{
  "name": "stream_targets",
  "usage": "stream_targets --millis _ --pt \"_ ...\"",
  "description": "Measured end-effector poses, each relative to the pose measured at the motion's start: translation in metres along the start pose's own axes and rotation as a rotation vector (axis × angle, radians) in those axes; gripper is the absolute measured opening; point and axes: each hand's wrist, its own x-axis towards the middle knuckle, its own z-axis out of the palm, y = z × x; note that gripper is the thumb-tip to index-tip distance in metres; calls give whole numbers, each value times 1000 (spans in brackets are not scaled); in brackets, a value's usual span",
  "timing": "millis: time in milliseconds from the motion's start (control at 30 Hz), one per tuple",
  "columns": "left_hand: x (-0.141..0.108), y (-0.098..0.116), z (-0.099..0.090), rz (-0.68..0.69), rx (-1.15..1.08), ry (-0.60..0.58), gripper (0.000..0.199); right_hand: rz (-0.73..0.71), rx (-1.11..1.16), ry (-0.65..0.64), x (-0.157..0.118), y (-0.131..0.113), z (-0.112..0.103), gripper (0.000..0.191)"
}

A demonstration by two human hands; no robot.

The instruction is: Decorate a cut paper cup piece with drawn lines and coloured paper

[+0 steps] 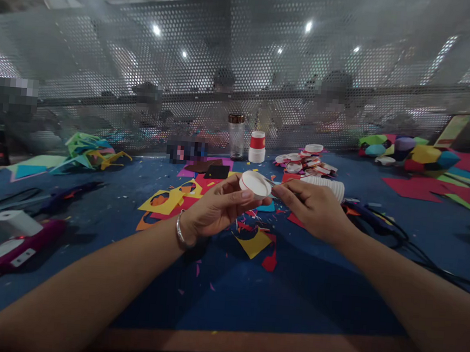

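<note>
My left hand (pixel 225 202), with a silver bangle at the wrist, grips a shallow white paper cup base (pixel 260 183) over the middle of the table. Its thumb lies against the near side, and the open face is tilted up towards me. At the right edge of the cup base, my right hand (pixel 312 206) pinches something thin that I cannot make out. Beyond this hand a stack of white paper cups (pixel 334 188) lies on its side, partly hidden. Yellow paper (pixel 256 244) and red scraps lie below the hands.
Cut cup pieces (pixel 295 166) are heaped behind my right hand, near upright cups (pixel 257 148) and a clear bottle (pixel 235 141). A corded glue gun (pixel 372 218) lies at right, a purple power strip (pixel 17 248) at left. A perforated metal screen (pixel 195 59) stands behind.
</note>
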Motion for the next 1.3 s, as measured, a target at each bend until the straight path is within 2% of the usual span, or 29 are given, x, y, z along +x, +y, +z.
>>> stream_targets --millis 233,467,833,1300 --pt "-2 -1 -1 3 63 -13 33 -3 -17 -16 -1 1 -1 48" --pt "-3 -2 0 -43 66 -20 37 -29 -22 -25 -1 0 -2 55" --pt "-2 1 -2 -73 -12 -99 31 -33 -18 -31 -1 -2 -1 57" --pt "-1 0 -6 -62 40 -98 30 -25 -32 -47 -2 0 0 55"
